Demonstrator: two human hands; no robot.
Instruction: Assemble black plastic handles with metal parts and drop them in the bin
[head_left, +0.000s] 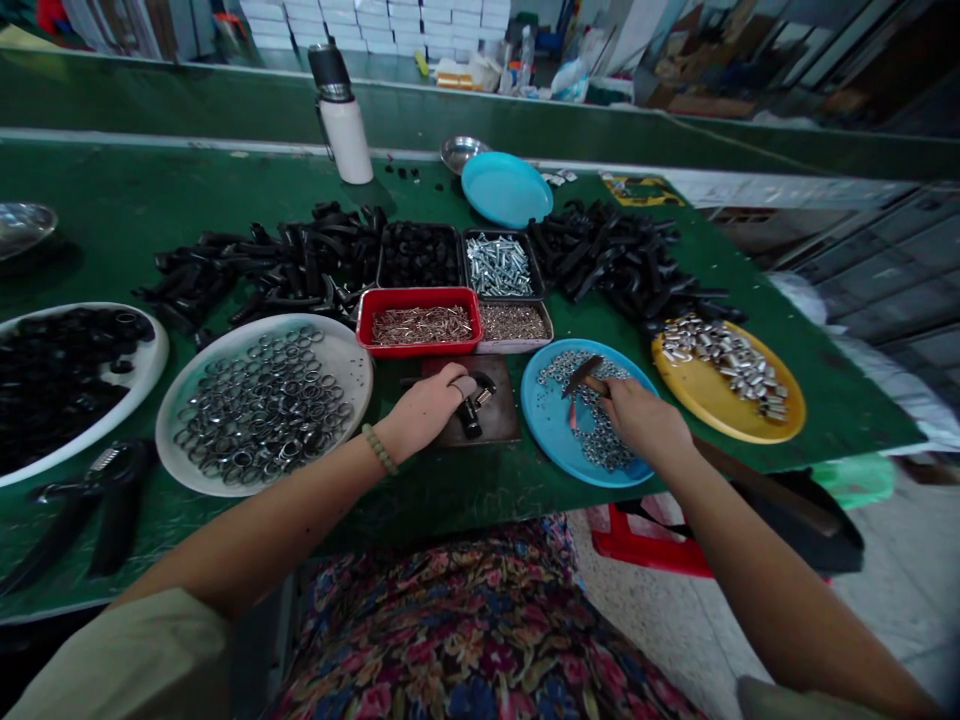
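My left hand [431, 410], with a beaded bracelet at the wrist, is closed around a black plastic handle part [471, 418] with a small metal piece on it. That part lies on a flat metal plate [504, 425] at the table's front edge. In my right hand [637, 415] is a hammer [583, 374] with a wooden handle, gripped close to its head. The hammer head hovers over a blue plate [541, 455] of small metal nuts. Just behind the metal plate sit a red tray [421, 350] of thin pins and a pale tray [517, 346] of tiny metal pieces.
Left stand a white plate [176, 440] of metal rings, another plate [154, 365] of black caps, and a spring hand grip [97, 490]. Piles of black handles [300, 260] flank trays of black pieces and screws [499, 265]. A yellow plate [720, 415] holds metal cylinders; a bottle [349, 140] stands behind.
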